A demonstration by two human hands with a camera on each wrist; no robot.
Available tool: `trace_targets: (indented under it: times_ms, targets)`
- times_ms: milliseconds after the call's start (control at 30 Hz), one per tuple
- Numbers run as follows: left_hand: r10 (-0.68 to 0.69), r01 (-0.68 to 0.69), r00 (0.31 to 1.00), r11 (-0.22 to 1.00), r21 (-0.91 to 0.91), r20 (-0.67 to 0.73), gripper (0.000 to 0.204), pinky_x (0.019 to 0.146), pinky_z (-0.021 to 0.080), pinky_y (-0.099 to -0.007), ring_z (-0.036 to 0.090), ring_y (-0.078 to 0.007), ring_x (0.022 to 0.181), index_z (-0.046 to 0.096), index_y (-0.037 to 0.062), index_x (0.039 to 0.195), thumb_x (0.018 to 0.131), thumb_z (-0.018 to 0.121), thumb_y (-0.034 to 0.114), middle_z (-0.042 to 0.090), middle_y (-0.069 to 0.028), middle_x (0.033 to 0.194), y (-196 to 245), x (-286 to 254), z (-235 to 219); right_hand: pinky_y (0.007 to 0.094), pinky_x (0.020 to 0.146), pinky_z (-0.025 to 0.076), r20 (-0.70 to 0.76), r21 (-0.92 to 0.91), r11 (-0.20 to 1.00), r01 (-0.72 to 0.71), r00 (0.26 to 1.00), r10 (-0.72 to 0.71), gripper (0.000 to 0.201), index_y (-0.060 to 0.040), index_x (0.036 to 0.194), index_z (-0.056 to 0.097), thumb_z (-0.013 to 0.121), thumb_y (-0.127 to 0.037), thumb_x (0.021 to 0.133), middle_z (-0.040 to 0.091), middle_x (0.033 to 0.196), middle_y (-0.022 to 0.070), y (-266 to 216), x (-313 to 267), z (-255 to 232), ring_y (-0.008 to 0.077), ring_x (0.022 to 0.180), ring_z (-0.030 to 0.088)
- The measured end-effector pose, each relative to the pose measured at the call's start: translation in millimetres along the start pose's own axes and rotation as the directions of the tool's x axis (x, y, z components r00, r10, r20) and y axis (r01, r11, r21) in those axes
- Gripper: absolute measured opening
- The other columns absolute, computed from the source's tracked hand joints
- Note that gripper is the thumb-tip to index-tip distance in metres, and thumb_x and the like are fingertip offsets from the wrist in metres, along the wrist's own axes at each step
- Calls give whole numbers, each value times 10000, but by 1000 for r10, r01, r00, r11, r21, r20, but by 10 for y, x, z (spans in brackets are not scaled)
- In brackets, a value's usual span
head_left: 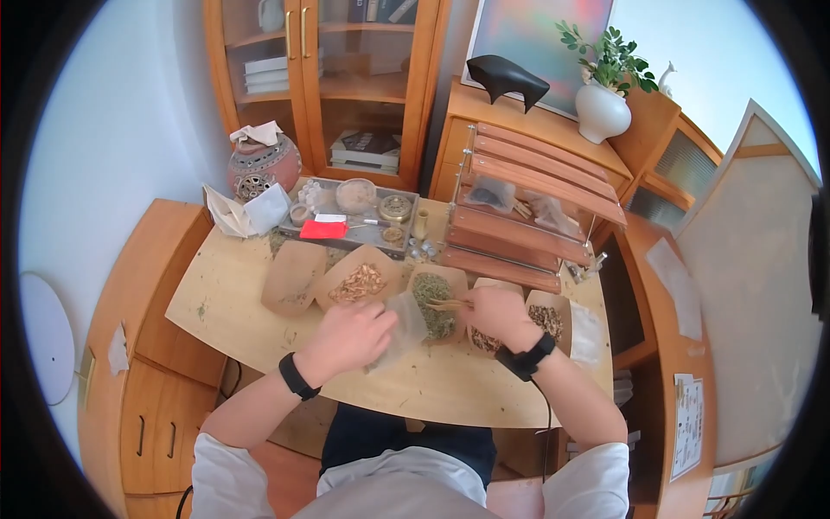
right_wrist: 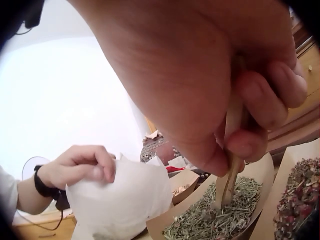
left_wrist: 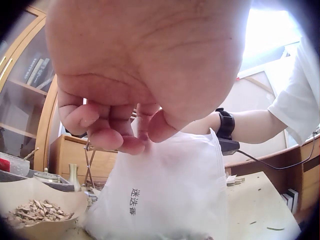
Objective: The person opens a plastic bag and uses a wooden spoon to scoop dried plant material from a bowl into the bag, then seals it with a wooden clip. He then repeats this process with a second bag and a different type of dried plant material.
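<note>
My left hand [head_left: 356,337] pinches the top edge of a thin white pouch [left_wrist: 165,185] with dark printed characters on its side. The pouch hangs beside a paper tray [right_wrist: 165,222] of dried green needle-like herb [head_left: 432,307]. In my right hand [head_left: 501,313] is a pair of slim wooden tongs [right_wrist: 231,182], gripped between thumb and fingers. Their tips dip into the herb. Right of this tray, partly under the right hand, stands a tray of dark red and green dried petals [right_wrist: 300,200]. On the left is a tray of pale wood-like chips [head_left: 359,282].
Another paper tray [head_left: 294,277] stands at the left, a tray of mixed dried bits [head_left: 546,320] at the right. Behind them are a grey tray [head_left: 402,248] of small containers, a small brass vase [head_left: 421,225] and a slatted wooden rack [head_left: 519,244]. A patterned pot [head_left: 264,164] sits back left.
</note>
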State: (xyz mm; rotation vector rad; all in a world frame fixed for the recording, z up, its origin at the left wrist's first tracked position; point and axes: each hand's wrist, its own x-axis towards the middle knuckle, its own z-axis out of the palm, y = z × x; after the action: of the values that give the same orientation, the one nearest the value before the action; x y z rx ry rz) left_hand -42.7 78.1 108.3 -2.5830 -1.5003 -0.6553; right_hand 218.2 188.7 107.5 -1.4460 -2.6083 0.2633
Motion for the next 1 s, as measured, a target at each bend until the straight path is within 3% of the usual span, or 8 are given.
trace_targets:
  times_ms: [167, 267, 367, 467, 567, 767, 867, 1000]
  targets:
    - [-9, 9, 1000, 1000, 7, -8, 100, 620, 521, -396, 645, -258, 763, 583, 108, 895, 832, 618, 179, 579, -69, 798, -8, -17, 62, 443, 747, 553, -40, 79, 984, -162, 985, 165, 256, -138, 967, 760, 566, -280, 880, 717, 876, 158, 311, 34, -79, 366, 821, 686]
    - [-17, 17, 1000, 1000, -15, -4, 102, 641, 517, -400, 639, -271, 770, 600, 99, 904, 825, 628, 157, 589, -73, 805, 13, 4, 34, 431, 751, 548, 128, 153, 969, -197, 976, 178, 272, -108, 997, 750, 587, -294, 881, 713, 894, 168, 482, 127, 66, 365, 845, 685]
    - [-25, 24, 1000, 998, -50, -7, 103, 656, 517, -401, 636, -280, 780, 609, 96, 911, 823, 631, 147, 597, -77, 817, 15, 3, 29, 422, 774, 541, 214, 343, 920, -189, 969, 120, 294, -82, 1010, 741, 614, -313, 878, 711, 926, 177, 498, 151, 161, 358, 886, 684]
    - [-33, 33, 999, 998, -59, -1, 101, 661, 519, -400, 636, -281, 786, 611, 96, 913, 827, 629, 146, 602, -77, 830, 26, -5, 10, 416, 795, 539, 274, 397, 892, -216, 955, 110, 308, -92, 1037, 740, 633, -333, 877, 711, 952, 176, 429, 157, 178, 346, 907, 683]
    - [-35, 35, 999, 998, -60, -1, 99, 661, 519, -398, 636, -281, 790, 611, 95, 914, 829, 627, 144, 605, -77, 843, 17, -13, 26, 363, 780, 537, 169, 321, 939, -128, 983, 76, 309, -67, 1076, 731, 640, -305, 900, 729, 897, 156, 269, 67, 164, 300, 848, 699]
    - [-49, 48, 999, 998, -39, -17, 79, 641, 515, -401, 634, -280, 763, 597, 90, 890, 834, 624, 140, 600, -85, 801, 41, 3, 12, 451, 731, 552, 60, 70, 996, -54, 997, 50, 244, -146, 1023, 745, 574, -279, 910, 720, 878, 143, -60, -152, 183, 339, 832, 694]
    - [-62, 63, 998, 998, 18, -28, 79, 631, 511, -405, 632, -282, 736, 589, 87, 874, 838, 625, 147, 595, -91, 762, 35, 3, 11, 459, 685, 551, -33, 65, 998, -14, 999, 16, 216, -146, 1003, 737, 575, -249, 904, 713, 824, 146, -34, -197, 266, 348, 764, 691]
    - [-69, 70, 997, 995, 76, -15, 85, 628, 509, -408, 632, -284, 719, 585, 82, 865, 852, 622, 157, 599, -97, 745, 45, 23, -5, 460, 713, 550, -32, 100, 994, -42, 998, 46, 253, -162, 1063, 730, 579, -299, 913, 710, 836, 149, 47, -219, 364, 352, 780, 685]
